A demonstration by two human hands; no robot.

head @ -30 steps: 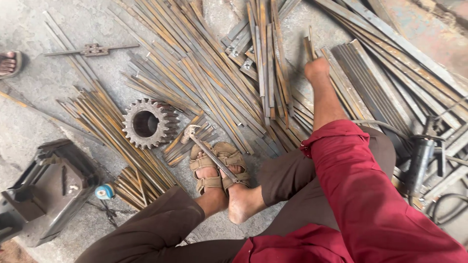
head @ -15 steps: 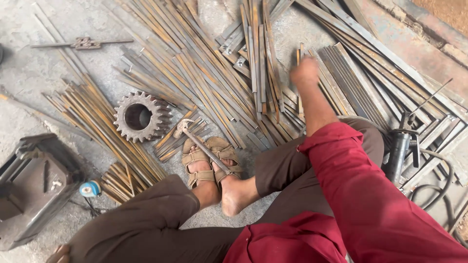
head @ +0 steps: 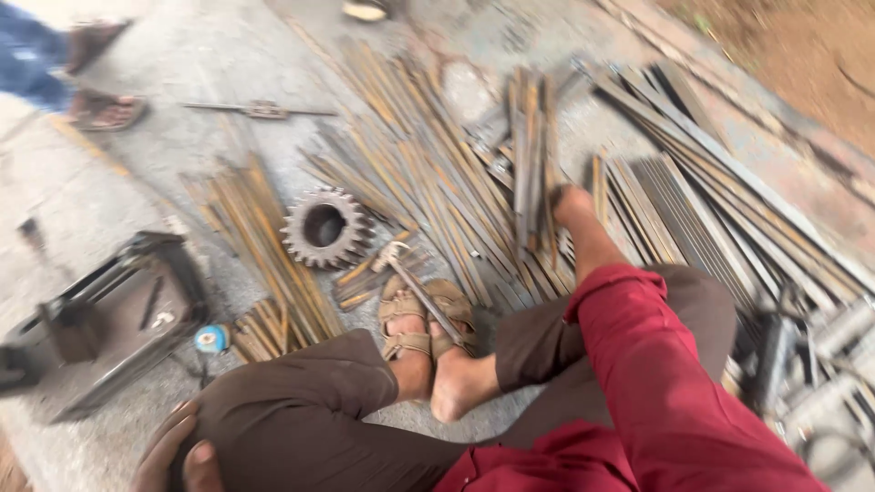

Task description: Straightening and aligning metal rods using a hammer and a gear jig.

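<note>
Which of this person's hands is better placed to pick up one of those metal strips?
Probably the right hand: it is stretched out onto the flat metal strips on the ground. The left hand rests back on the person's knee, far from them.

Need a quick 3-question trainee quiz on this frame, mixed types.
1. True or false: the right hand reaches among the metal rods.
2. Where does the left hand rest? A) on the gear B) on the left knee C) on a rod
3. Fill in: the hammer lies across the ____.

Key: 1 true. 2 B, on the left knee; the gear lies untouched. 3 sandals.
</note>
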